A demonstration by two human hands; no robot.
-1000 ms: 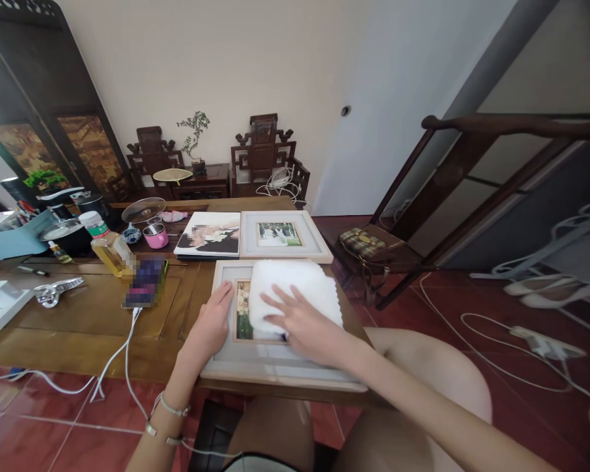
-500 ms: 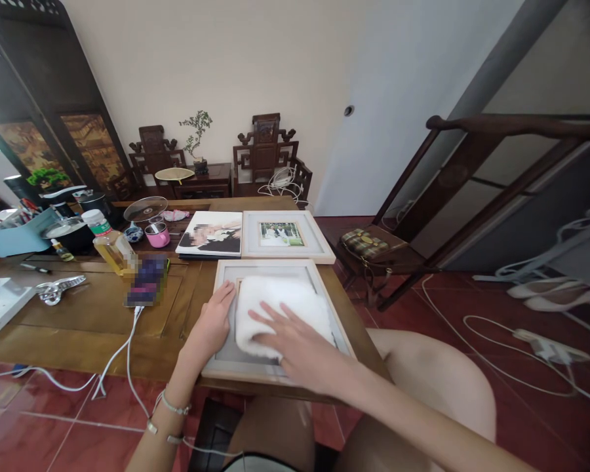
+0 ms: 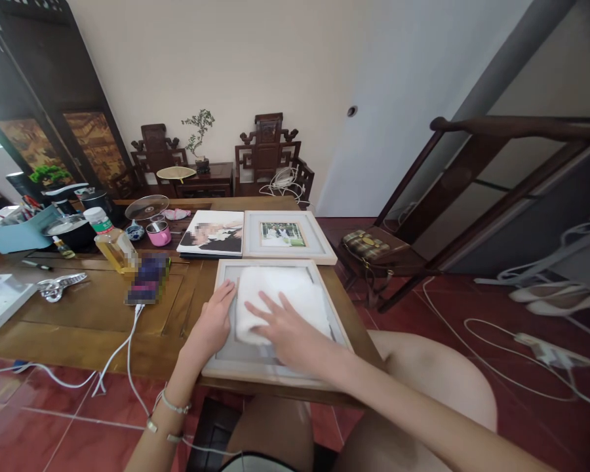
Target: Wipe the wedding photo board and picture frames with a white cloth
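Note:
A picture frame [image 3: 269, 377] with a pale wooden border lies flat at the near right end of the table. On its front rests a folded, fluffy white cloth [image 3: 260, 288], covering most of the middle. My right hand [image 3: 288, 331] lies on this cloth, fingers spread and pressing it down. At the frame's left side, my left hand [image 3: 215, 318] rests with its fingers stretched along the border and holds nothing. The cloth hides the picture beneath it.
Behind lie a second frame [image 3: 319, 246] with a photo and a photo panel [image 3: 216, 229]. Leftward are a phone [image 3: 150, 278] on a white cable, a bottle [image 3: 115, 249], a pink cup [image 3: 158, 233] and a power strip [image 3: 2, 305]. A wooden chair [image 3: 408, 246] stands right.
My right hand and the white cloth have slid slightly away from me over the frame. My left hand stays in the same place on the border.

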